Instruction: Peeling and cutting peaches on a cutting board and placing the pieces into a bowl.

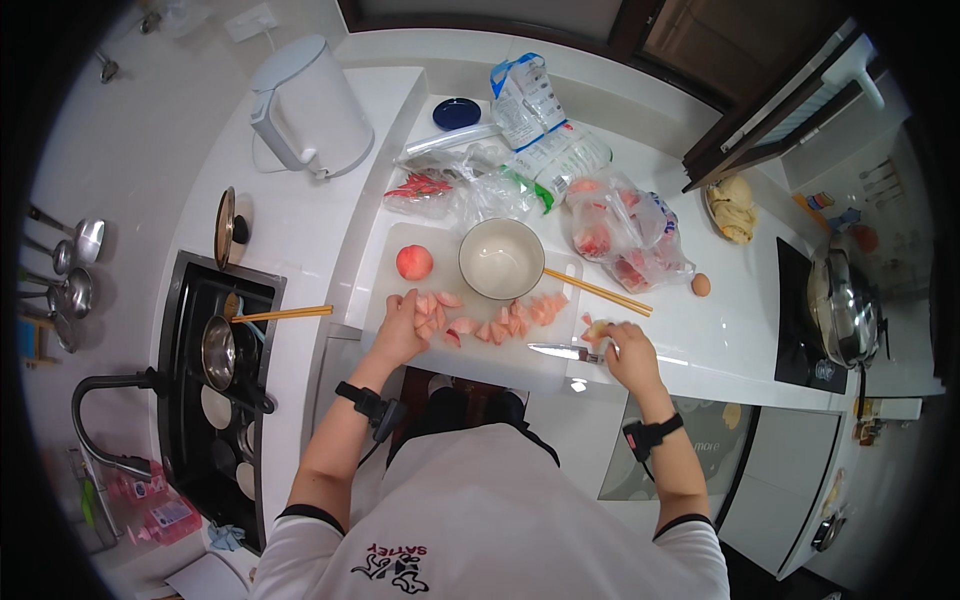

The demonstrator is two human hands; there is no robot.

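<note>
My left hand [401,330] touches the cut peach pieces [427,311] at the left of a white cutting board [382,296]; whether it grips one is unclear. A whole peach [415,262] lies just above it. More peach chunks [510,322] run in a row across the board, below a cream bowl [501,259]. My right hand [628,352] is at a yellowish peach remnant [598,330] right of the board, its grip partly hidden by the fingers. A knife [559,351] lies at the board's lower right edge, its handle beside my right hand. Chopsticks [600,291] rest right of the bowl.
Bagged peaches [626,232], a bag of red chillies [420,187] and printed packages [559,161] lie behind the board. An egg [700,285] and a dough-like food [731,210] are to the right, near a hob pan [844,307]. A kettle [311,109] and sink [176,300] stand left.
</note>
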